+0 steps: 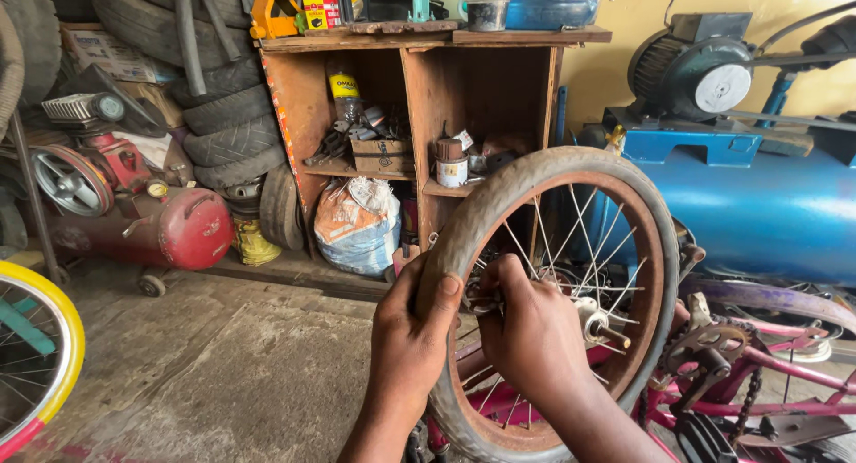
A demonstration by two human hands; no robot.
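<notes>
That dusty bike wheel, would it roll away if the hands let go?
Probably not. The wheel looks mounted on the pink bike frame, so it would likely spin in place. The left hand grips its tyre; it seems stiff. Thin spokes suggest it's fairly light.

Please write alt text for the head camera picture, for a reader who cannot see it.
Two bare hands work on a small bicycle wheel: the left hand grips its worn tyre, the right hand reaches among the spokes. A pink bicycle frame lies at right.

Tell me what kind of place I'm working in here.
Likely a small bicycle or tyre repair workshop: stacked tyres, a red air compressor, and a cluttered wooden shelf behind the bicycle wheel that both hands hold.
</notes>
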